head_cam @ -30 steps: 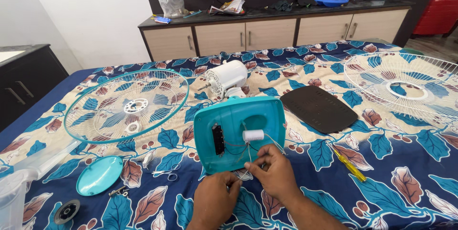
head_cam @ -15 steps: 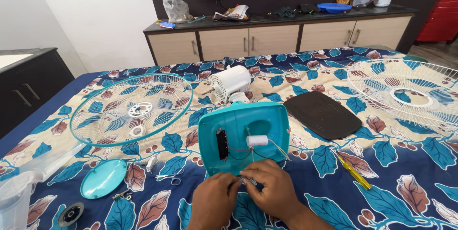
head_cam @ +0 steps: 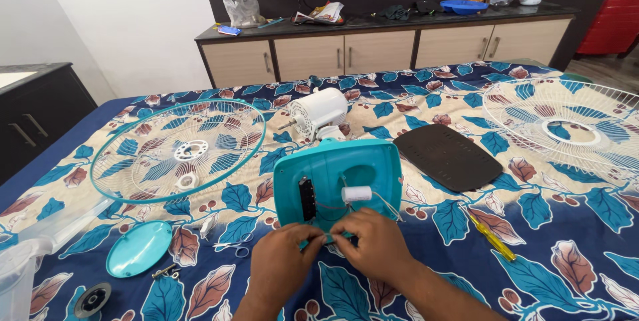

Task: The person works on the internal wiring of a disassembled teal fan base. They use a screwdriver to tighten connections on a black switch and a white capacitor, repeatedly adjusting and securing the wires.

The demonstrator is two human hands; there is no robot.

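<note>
both hands, left hand (head_cam: 283,262) and right hand (head_cam: 370,249), pinch wires (head_cam: 327,236) at the fan base (head_cam: 339,181) near the bed's front edge; wiring step, next needs steady fingertip control.

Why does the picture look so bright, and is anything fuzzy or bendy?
Head view: soft, even room light, only faint shadows under the hands. The teal fan base looks sharp. The white fan guard at the right edge looks stretched by the wide lens. The white wall is brightest, without glare.
</note>
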